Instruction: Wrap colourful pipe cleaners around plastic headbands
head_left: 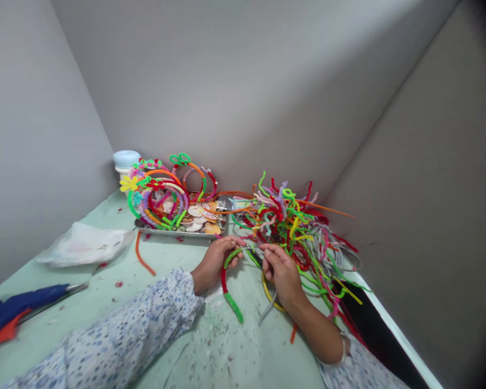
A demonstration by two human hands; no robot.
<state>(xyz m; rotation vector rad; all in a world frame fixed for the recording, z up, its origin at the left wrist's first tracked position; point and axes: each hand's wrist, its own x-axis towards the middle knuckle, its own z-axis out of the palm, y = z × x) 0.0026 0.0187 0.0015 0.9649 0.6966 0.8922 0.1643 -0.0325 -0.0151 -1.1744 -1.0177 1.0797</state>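
Observation:
My left hand [222, 255] is closed around a headband [224, 278] whose near side is wrapped in green and red pipe cleaner, one green end hanging down. A thin pale grey strip runs from it across to my right hand [281, 270], whose thumb and fingers pinch it. Below the right hand a grey end pokes out; whether it is the same strip I cannot tell. Just beyond and right of my hands lies a tangled heap of coloured pipe cleaners [295, 221]. A yellow ring-shaped piece [267, 292] sits partly hidden under my right hand.
Several wrapped headbands [164, 200] stand in a metal tray [178, 233] with flat printed pieces. Behind is a jar with a light blue lid [126, 159]. Left are a white plastic bag [87, 244] and a blue-handled glue gun [28, 302]. Grey walls enclose the table [210, 356].

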